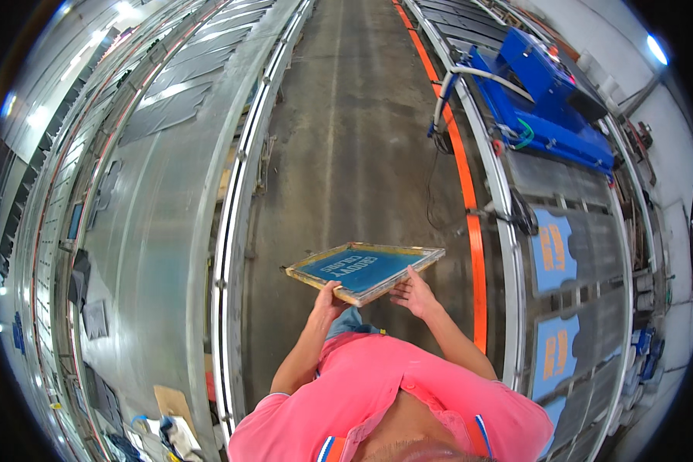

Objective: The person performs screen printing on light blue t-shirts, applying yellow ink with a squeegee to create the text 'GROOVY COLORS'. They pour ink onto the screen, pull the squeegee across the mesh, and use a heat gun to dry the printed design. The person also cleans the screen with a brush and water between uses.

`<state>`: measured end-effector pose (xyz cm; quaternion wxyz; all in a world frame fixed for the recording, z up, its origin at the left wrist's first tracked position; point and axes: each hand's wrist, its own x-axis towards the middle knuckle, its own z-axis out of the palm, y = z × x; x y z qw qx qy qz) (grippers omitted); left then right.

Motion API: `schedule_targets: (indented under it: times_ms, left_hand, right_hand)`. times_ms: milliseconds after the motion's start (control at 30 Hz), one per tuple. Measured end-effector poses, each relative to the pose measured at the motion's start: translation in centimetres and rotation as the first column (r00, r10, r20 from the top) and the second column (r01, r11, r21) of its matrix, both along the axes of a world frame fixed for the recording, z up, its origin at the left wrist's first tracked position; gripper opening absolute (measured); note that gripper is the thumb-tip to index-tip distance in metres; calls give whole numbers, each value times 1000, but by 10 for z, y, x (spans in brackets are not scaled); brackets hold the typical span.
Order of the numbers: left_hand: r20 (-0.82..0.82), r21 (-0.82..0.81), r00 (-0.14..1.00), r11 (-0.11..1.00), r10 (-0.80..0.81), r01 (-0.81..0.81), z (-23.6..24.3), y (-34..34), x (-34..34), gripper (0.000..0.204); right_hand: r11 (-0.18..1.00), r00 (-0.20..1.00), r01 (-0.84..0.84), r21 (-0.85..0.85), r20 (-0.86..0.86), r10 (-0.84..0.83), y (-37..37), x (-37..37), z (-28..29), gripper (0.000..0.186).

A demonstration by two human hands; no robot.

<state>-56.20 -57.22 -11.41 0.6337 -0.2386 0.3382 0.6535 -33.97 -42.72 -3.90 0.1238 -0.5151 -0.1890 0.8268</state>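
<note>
Both my hands are on a screen-printing frame (393, 264), held tilted in front of my waist above the floor. Its border is pale and stained with yellow, and its blue mesh carries light lettering. My left hand (329, 299) grips the near left edge, its thumb by the rim and most fingers hidden beneath. At the near right edge my right hand (414, 294) has its thumb on top and fingers under the border.
Long printing tables flank the aisle: a bare metal one (162, 231) left, and one right with light-blue printed fabric pieces (554, 250). A blue machine (543, 92) with hoses spans the right table. An orange strip (476, 269) runs along the floor. Cardboard and cloths (175, 408) lie lower left.
</note>
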Motion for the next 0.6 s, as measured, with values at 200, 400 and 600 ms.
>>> schedule_targets:
  times_ms: [200,400,600]
  left_hand:
    - [-27,-165,991,978,-131,125,8,178,-108,34]
    - [71,-147,995,986,-73,83,41,327,-220,36]
    - [86,114,989,987,-120,110,41,493,-340,46]
  right_hand:
    - [997,994,74,29,73,-76,155,-144,-13,49]
    - [991,993,106,-82,54,-102,316,-239,17,58]
    - [999,996,34,-9,81,-34,517,-372,-14,50]
